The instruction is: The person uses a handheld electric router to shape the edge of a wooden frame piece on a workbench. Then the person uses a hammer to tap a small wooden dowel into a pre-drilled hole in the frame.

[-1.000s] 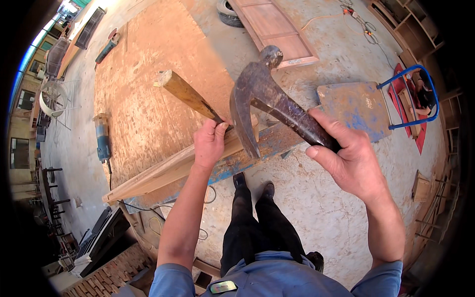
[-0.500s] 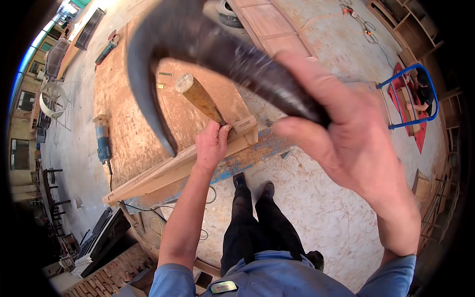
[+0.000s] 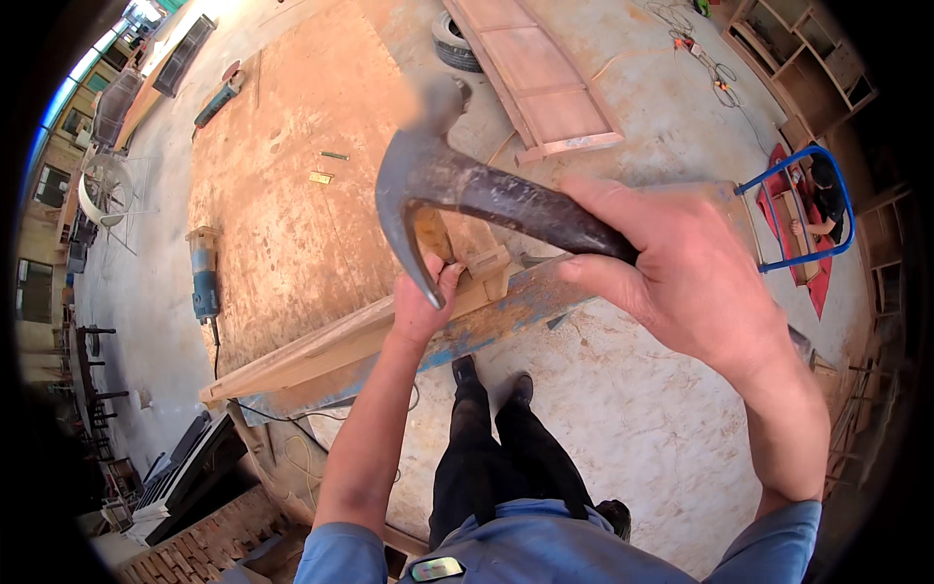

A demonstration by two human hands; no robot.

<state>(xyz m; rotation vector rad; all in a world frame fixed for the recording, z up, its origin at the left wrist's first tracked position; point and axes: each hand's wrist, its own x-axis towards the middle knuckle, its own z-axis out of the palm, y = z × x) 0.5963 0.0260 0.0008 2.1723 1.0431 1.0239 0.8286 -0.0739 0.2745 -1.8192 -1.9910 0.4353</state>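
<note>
My right hand (image 3: 696,277) is wrapped around the dark handle of a claw hammer (image 3: 516,206). The hammer's head is over the yellowish wooden handle of a chisel (image 3: 434,236) and hides most of it; whether they touch I cannot tell. Closed around the chisel's lower part, my left hand (image 3: 420,306) rests at a long wooden beam (image 3: 311,352), close to its right end. The beam lies along the near edge of a plywood-topped bench (image 3: 282,253). The chisel's tip is hidden by my left fingers.
A blue power tool (image 3: 203,277) and an angle grinder (image 3: 220,95) lie at the bench's left side. Near its middle is a brass hinge (image 3: 320,178). Beyond are a tyre (image 3: 453,49) and a wooden panel (image 3: 525,68). Another person (image 3: 827,195) works behind a blue tubular rail (image 3: 849,209) at right.
The hammer has moved down and away from me, onto the line of the chisel's handle. My left hand keeps its hold on the chisel. The view has shifted slightly.
</note>
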